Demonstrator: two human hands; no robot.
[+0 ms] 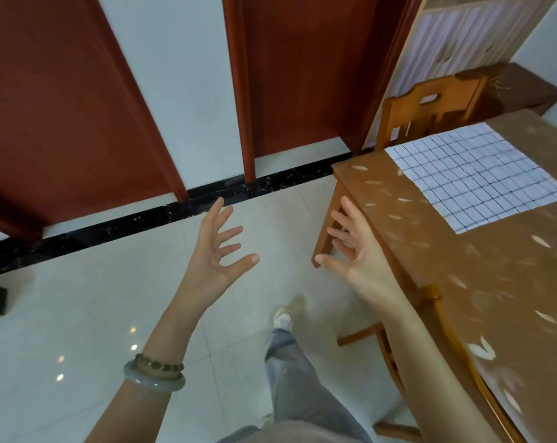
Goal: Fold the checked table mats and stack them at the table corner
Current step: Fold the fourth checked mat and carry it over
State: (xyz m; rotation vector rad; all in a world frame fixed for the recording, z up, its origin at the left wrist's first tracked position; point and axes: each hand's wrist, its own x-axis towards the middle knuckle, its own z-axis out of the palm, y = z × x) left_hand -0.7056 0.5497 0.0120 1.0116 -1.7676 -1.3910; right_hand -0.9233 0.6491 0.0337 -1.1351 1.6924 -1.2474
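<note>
Head view shows the left hand (218, 251) and right hand (355, 251) both spread and empty above the floor (79, 314), while one checked mat (475, 174) lies flat near the table's (462, 282) far corner

No readable text, label, brand, number or sign shows on anything in view.

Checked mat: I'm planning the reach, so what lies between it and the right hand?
In the head view, only bare brown leaf-patterned tabletop lies between the right hand and the checked mat; nothing stands on that stretch.
</note>
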